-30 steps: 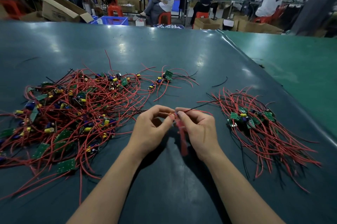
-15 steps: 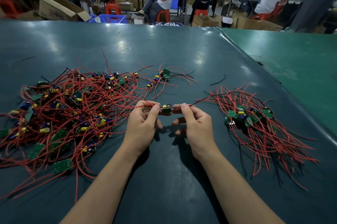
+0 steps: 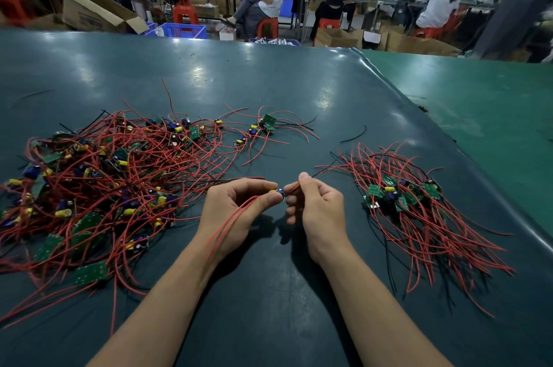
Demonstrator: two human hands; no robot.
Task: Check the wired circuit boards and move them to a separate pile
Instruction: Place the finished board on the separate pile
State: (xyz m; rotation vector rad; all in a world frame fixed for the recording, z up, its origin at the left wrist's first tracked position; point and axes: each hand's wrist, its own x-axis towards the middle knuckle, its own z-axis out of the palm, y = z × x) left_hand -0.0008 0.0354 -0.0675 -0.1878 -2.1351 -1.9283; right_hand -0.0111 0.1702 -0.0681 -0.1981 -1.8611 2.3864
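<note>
Between both piles, left hand [image 3: 236,211] and right hand [image 3: 317,208] are pinching a light, fragile circuit board [image 3: 279,192]; gripping its edges, not the floppy red wires [image 3: 236,220], seems safest

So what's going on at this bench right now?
A person is checking a small wired circuit board, pinched between the left hand and the right hand just above the dark table. Its red wires trail back over the left hand. A big tangled pile of boards lies to the left, a smaller, neater pile to the right. The held board has not yet joined either pile.
</note>
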